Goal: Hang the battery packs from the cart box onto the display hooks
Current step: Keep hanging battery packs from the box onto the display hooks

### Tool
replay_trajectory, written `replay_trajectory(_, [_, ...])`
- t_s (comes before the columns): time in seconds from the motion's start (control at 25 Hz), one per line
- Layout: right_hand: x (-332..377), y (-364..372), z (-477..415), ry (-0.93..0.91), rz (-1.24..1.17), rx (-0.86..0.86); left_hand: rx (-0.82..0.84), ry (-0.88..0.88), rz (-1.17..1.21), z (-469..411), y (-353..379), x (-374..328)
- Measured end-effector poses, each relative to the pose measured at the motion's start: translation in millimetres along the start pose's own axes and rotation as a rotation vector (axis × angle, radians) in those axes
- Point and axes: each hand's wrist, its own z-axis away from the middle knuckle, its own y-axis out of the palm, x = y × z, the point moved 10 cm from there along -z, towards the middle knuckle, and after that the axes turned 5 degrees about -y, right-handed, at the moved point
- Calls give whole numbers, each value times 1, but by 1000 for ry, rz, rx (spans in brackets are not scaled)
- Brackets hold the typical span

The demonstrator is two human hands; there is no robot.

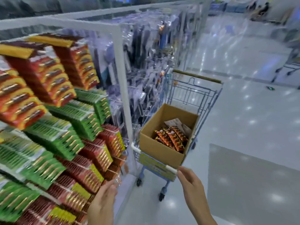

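Both hands are low in the view and hold nothing. The left hand (103, 200) is beside the lower rows of the display, with its fingers relaxed and its fingertips blurred near the red packs. The right hand (190, 181) reaches forward with fingers loosely extended, and its fingertips are just at the near corner of the cart (155, 166), by the white end of the rim; whether they touch it I cannot tell.

On the cart sits an open cardboard box (155, 148). Inside it lie the battery packs (172, 138), red and black, in a short row against the right wall, with a paper sheet behind them.

To the left, the display hooks (56, 111) carry dense rows of red, green and orange packs. Behind the cart stands a white-framed rack (120, 70) with clear-wrapped goods, very blurred.
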Motion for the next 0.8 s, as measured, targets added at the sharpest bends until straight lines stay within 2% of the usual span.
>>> replay_trajectory(0.32, [-31,-63,-50,129,11,-93,-35,-83,-39,-49,91,6])
replay_trajectory(0.8, [-22,-44,-193,236,97,-102,116,-86,-119,-202,216,-47])
